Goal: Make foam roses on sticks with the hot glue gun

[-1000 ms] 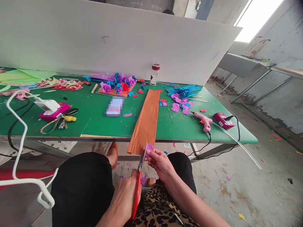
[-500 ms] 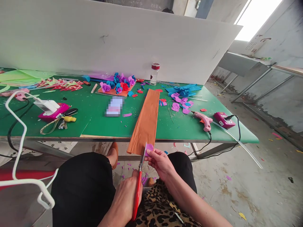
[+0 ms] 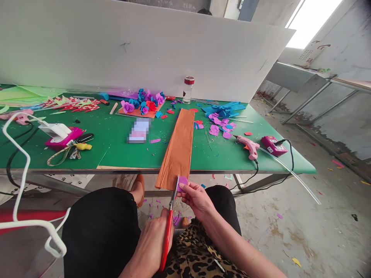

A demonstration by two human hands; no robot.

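Note:
My left hand [image 3: 152,241] is wrapped round the red handles of a pair of scissors [image 3: 169,227] held over my lap. The blades point up and meet a small purple paper piece [image 3: 182,180]. That piece is pinched in my right hand [image 3: 196,199], just below the table edge. A long strip of orange crepe paper [image 3: 179,148] lies on the green table [image 3: 121,148] and hangs over its front edge, right behind the scissors' tips.
On the table lie paper roses [image 3: 144,103], purple petals [image 3: 219,127], blue scraps [image 3: 225,109], a glass jar [image 3: 188,89], a pink glue gun [image 3: 248,146] with cord, a pink charger [image 3: 273,145], keys [image 3: 72,150] and a white cable [image 3: 20,170]. A white board [image 3: 145,46] stands behind.
Almost nothing has moved. The scissors and the purple piece stay in the same place; the view has drifted slightly.

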